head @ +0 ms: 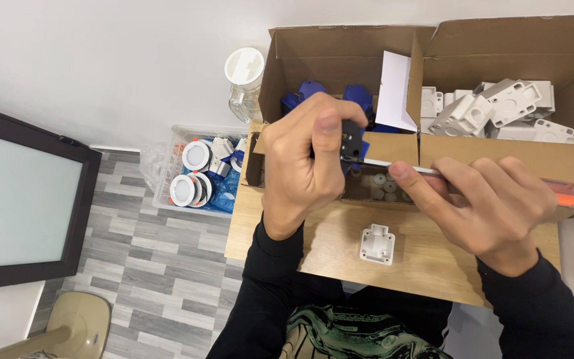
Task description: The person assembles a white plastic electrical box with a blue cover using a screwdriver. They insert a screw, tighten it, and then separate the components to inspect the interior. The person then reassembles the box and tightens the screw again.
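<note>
My left hand (303, 163) grips a small black part (351, 138) between thumb and fingers, held above the wooden table (426, 262). My right hand (489, 203) holds a screwdriver (569, 194) with an orange and black handle. Its metal shaft runs left and the tip meets the black part. My right forefinger rests along the shaft. A white plastic housing (377, 244) lies on the table just below both hands, touched by neither.
A cardboard box (340, 56) behind the hands holds blue parts; the box next to it (519, 53) holds white housings (493, 110). A small tray of grey cylinders (383, 186) sits under the hands. On the floor stand a clear bin of round lamps (197, 173) and a jar (244, 83).
</note>
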